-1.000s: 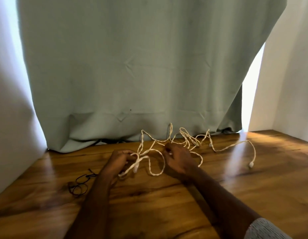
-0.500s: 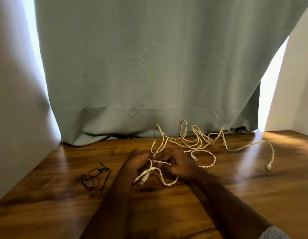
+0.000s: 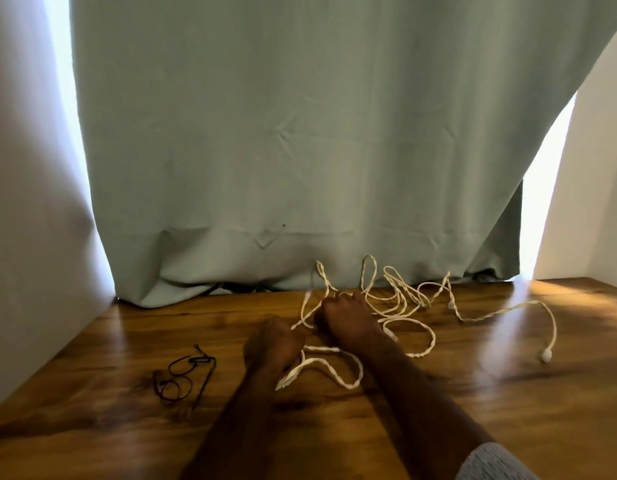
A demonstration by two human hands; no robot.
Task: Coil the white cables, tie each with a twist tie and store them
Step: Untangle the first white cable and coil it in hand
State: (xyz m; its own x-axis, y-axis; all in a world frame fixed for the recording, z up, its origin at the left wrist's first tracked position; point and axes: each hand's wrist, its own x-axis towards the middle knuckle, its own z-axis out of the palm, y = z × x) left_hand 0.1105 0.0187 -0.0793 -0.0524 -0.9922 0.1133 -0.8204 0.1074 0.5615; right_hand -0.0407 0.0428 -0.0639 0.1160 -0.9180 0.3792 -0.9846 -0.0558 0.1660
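A tangle of white braided cables (image 3: 397,303) lies on the wooden table (image 3: 508,393) near the curtain's foot, one strand trailing right to a plug end (image 3: 545,356). My left hand (image 3: 274,344) grips a cable near its end, and a loop (image 3: 334,370) with a connector tip hangs below it. Further back, my right hand (image 3: 345,317) is curled round strands at the left side of the tangle. Thin black twist ties (image 3: 182,374) lie in loose rings to the left of my left hand.
A grey-green curtain (image 3: 300,150) hangs down to the table's back edge. White walls (image 3: 30,237) close in on the left and right. Bright light shows through gaps beside the curtain.
My right hand has moved away from the left, back toward the tangle, pulling the cable out between them. The view has shifted, so everything sits more to the right.
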